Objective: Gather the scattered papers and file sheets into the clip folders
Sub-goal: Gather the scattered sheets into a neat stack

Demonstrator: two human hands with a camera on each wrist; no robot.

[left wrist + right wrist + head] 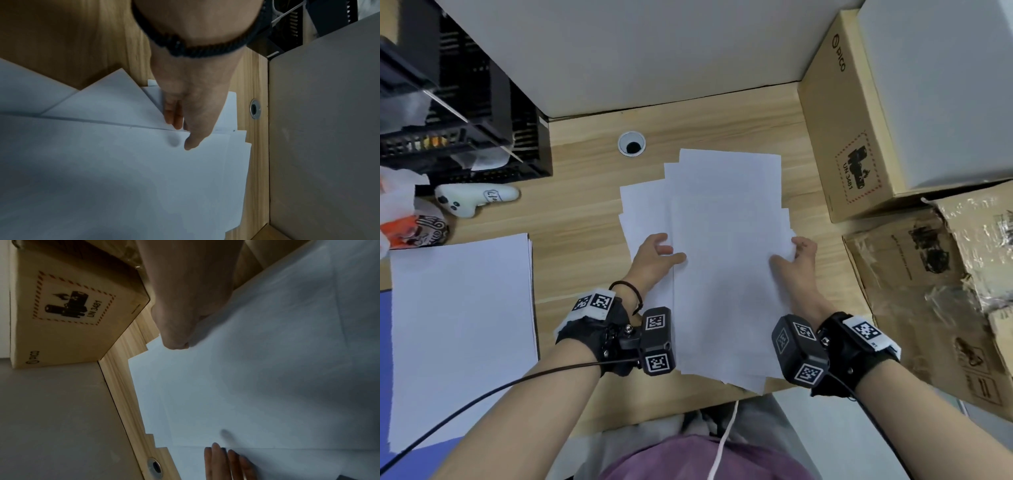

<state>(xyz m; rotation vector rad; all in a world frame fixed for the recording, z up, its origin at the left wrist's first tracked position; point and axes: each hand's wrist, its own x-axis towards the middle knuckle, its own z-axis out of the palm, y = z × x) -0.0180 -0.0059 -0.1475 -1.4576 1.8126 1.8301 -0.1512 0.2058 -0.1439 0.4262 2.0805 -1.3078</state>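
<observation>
Loose pile of white sheets (726, 260) lies fanned on the wooden desk (585, 219), centre of the head view, its near edge hanging slightly over the desk's front edge. Both hands are on the pile's sides, approx. mid-height.

Left hand (652, 255) sits at the pile's left edge: thumb on top of the uppermost sheet, fingers (173, 113) straight and slipped in under that sheet's edge, so it pinches the top layers. Left wrist view confirms: thumb flat on paper, fingers tucked beneath the edge.

Right hand (796, 260) is at the pile's right edge, thumb on top, fingers curled round the edge w/ the sheets bunching up a little there. In the right wrist view only the thumb shows well; fingers are hidden, so the grip looks closed on the sheets but prob. not certain.

A second, squared stack of white paper (460, 335) lies lower left of the frame on a blue folder (385, 377), well apart from both hands.

Elsewhere: white game controller (474, 198) mid-left, black mesh file tray (465, 113) upper left, cable grommet (631, 144) just above the pile, PICO cardboard box (839, 137) at right, opened cardboard box (928, 291) below it.
</observation>
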